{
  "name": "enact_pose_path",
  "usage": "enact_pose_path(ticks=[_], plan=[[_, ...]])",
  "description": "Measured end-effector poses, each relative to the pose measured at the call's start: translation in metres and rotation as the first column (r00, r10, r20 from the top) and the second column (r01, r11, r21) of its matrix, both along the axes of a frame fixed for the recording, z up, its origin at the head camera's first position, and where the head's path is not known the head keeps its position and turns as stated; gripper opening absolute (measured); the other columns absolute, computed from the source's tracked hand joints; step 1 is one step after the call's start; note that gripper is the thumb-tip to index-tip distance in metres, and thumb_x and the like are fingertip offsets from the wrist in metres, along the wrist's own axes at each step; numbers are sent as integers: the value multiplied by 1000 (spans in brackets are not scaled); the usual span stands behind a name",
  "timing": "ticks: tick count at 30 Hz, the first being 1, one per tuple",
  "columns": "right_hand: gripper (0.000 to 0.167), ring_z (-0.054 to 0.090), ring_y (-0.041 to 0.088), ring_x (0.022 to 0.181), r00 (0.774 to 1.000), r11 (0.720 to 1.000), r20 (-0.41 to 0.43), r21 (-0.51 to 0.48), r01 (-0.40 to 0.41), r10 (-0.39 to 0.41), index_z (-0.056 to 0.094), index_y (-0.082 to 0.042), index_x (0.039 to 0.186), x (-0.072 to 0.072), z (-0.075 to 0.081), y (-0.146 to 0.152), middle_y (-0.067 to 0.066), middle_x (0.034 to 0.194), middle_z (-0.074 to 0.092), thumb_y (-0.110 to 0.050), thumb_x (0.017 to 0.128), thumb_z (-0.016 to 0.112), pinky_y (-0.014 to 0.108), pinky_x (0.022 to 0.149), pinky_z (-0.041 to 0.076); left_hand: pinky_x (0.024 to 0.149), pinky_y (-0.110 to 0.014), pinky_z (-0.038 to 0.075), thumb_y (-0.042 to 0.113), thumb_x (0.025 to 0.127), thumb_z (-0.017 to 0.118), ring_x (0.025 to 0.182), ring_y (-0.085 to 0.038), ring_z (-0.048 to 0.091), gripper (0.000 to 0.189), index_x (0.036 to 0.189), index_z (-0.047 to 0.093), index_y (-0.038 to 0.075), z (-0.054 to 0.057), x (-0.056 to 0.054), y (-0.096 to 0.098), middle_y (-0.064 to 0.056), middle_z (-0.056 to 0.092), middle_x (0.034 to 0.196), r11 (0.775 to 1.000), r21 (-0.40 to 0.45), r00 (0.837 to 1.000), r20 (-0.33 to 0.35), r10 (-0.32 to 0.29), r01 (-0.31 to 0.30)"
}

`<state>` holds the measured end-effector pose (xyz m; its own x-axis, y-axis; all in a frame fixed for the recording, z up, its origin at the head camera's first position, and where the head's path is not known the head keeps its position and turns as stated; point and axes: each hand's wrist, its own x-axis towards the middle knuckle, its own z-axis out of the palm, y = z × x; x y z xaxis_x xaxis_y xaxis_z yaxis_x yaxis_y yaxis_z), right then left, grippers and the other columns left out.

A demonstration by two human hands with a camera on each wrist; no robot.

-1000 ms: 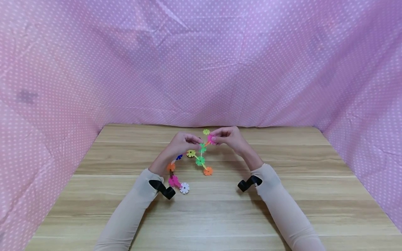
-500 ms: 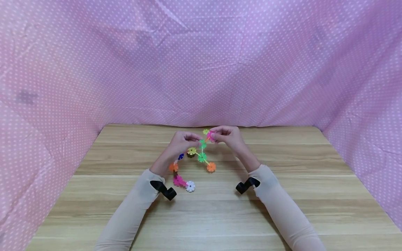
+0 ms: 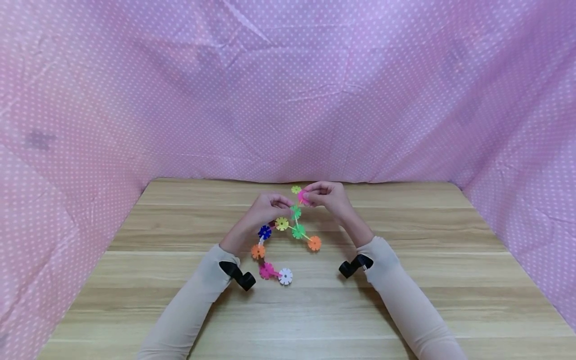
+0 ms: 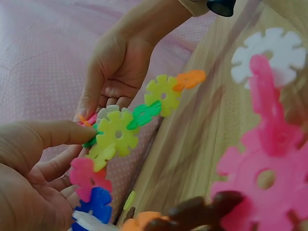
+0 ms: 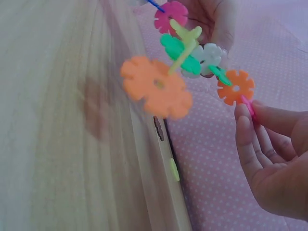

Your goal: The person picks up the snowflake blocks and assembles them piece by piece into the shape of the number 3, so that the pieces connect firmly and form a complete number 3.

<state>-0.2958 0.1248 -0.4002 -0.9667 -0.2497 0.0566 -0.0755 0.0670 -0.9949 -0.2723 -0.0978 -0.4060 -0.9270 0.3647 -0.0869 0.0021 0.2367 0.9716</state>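
Note:
A chain of slotted plastic snowflake discs hangs between the hands. My left hand [image 3: 265,207] pinches a green disc [image 3: 295,212] in the chain's upper part. At the top end, my right hand [image 3: 330,197] holds a pink disc [image 5: 248,106] between thumb and fingertips; it is joined to an orange disc [image 5: 236,88]. Below the left hand one branch runs to another orange disc [image 3: 314,243]. The other curves past a yellow disc [image 3: 281,223], a blue disc [image 3: 264,232] and a bright pink disc [image 3: 267,270], down to a white disc [image 3: 285,276].
A loose yellow-green disc [image 3: 295,190] lies near the far edge of the wooden table [image 3: 405,310]. Near it, a dark brown disc [image 5: 158,127] shows in the right wrist view. Behind the table hangs a pink dotted cloth [image 3: 288,100].
The chain's lower branches have swung to the right, bringing the blue and orange discs out from behind the left wrist. My left hand has shifted slightly right; the right hand has barely moved.

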Motion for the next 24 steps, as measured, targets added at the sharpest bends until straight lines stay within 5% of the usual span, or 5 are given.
enact_pose_path(ticks=[4, 12, 18, 24], plan=[[26, 70, 10, 73, 999, 998, -2, 47, -33, 33, 70, 11, 111, -1, 0, 0, -5, 82, 76, -3, 90, 75, 39, 76, 64, 79, -28, 60, 12, 92, 73, 87, -14, 66, 27, 117, 68, 0, 1, -2, -2, -5, 71, 99, 1000, 16, 999, 40, -22, 21], [23, 72, 16, 73, 995, 991, -12, 87, -99, 100, 72, 7, 106, 6, 3, -8, -2, 81, 77, -5, 88, 78, 54, 81, 62, 96, -49, 59, 17, 97, 70, 88, -15, 71, 30, 122, 67, 0, 6, -2, -4, -11, 73, 108, 994, 107, 995, 94, 26, -36], [22, 72, 16, 71, 992, 989, -27, 80, -124, 126, 70, 8, 104, 7, 2, -14, 0, 82, 76, -4, 88, 78, 55, 79, 62, 96, -42, 60, 12, 95, 71, 92, -17, 72, 28, 120, 69, 1, 10, -2, -9, -11, 74, 108, 995, 89, 993, 115, 23, -34], [24, 75, 25, 81, 987, 978, -28, 137, -155, 161, 69, 7, 111, 1, 4, -11, 2, 87, 75, -8, 93, 74, 59, 85, 60, 102, -52, 54, 20, 94, 72, 99, -24, 67, 21, 113, 72, 11, 14, -2, -26, -8, 71, 108, 1000, 17, 996, 92, 13, -14]])
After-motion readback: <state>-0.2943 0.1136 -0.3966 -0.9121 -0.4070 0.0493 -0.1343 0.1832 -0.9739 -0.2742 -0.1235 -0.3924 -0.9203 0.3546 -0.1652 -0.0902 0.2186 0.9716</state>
